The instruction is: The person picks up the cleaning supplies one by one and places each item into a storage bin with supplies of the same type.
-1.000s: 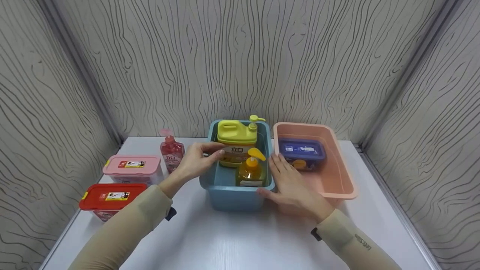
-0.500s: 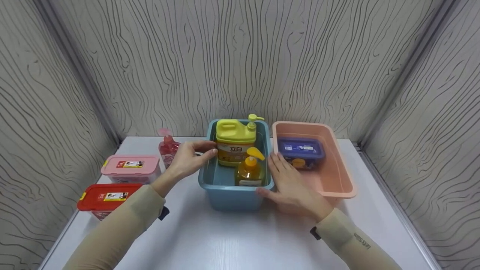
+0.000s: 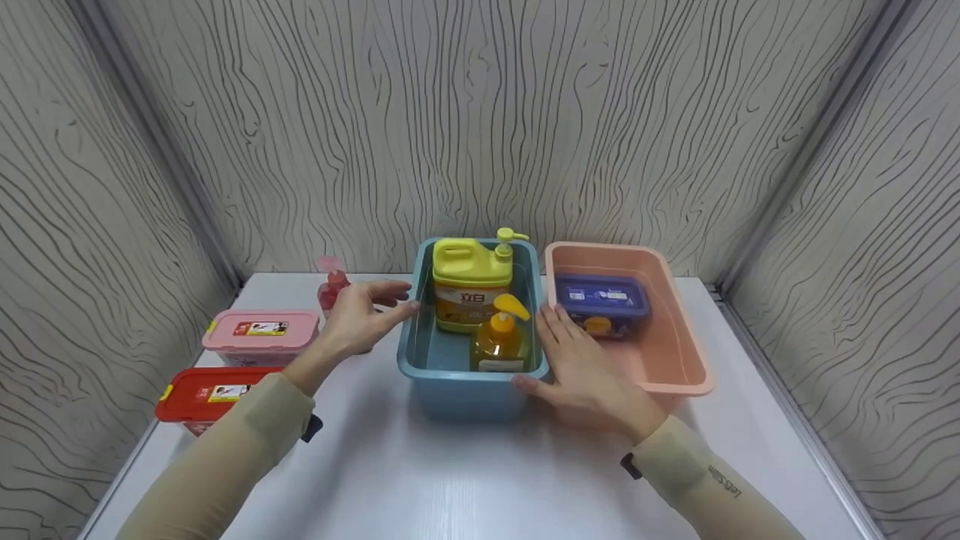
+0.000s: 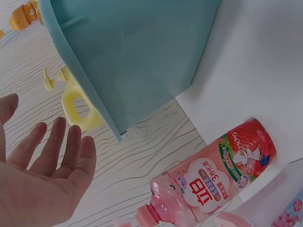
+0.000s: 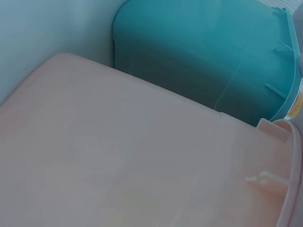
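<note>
My left hand [image 3: 364, 316] is empty, its fingers loosely bent beside the left rim of the blue bin [image 3: 469, 397]. In the left wrist view the fingers [image 4: 56, 149] stand apart from the bin wall. My right hand [image 3: 589, 371] rests where the blue bin meets the pink bin [image 3: 679, 330], fingers fairly straight over the rims, thumb at the blue bin's front corner. Inside the blue bin stand a yellow-capped detergent jug [image 3: 471, 281] and, in front of it, an amber pump bottle [image 3: 499, 345]. A dark blue lidded tub [image 3: 602, 300] sits in the pink bin.
Behind my left hand stands a red pump bottle [image 3: 330, 289], partly hidden. A pink-lidded box [image 3: 262, 330] and a red-lidded box [image 3: 206, 394] are at the left of the white table [image 3: 450, 487]. Patterned panels [image 3: 480, 135] enclose the back and sides.
My left hand has drawn back leftward from the yellow-capped jug, out over the blue bin's left rim. The right hand stays in place on the rims.
</note>
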Motion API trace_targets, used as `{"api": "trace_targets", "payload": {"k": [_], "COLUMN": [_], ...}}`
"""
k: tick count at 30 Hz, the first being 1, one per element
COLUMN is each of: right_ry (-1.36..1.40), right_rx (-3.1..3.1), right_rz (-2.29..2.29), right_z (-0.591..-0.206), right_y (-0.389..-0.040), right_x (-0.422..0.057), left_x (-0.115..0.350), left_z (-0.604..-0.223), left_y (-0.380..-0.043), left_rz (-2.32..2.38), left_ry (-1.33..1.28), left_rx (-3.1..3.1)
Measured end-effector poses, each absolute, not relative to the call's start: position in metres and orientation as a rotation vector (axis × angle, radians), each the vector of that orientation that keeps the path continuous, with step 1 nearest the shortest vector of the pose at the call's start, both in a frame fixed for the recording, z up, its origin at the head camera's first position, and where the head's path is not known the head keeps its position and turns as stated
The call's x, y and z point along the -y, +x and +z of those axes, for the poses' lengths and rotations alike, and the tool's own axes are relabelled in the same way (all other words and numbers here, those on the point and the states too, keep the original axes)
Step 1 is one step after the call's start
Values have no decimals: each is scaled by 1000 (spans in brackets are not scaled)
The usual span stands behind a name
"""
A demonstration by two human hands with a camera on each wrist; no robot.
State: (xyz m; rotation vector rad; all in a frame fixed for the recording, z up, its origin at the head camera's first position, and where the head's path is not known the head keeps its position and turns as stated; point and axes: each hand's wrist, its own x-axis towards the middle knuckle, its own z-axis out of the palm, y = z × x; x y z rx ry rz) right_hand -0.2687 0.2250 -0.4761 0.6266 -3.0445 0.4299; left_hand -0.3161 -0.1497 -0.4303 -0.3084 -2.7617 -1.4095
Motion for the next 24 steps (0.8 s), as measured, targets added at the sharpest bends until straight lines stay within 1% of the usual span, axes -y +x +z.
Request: {"api": "trace_targets", "payload": {"k": [24], "right_ry": [616], "right_rx": [3069], "right_rz": [418], "right_z": [-474], "right_y": [-268], "right_x": [-224], "left_x": [182], "left_z": [-437], "left_y": [-324], "left_rz": [-1271], "left_ry": [-186], "left_rx": [2813]}}
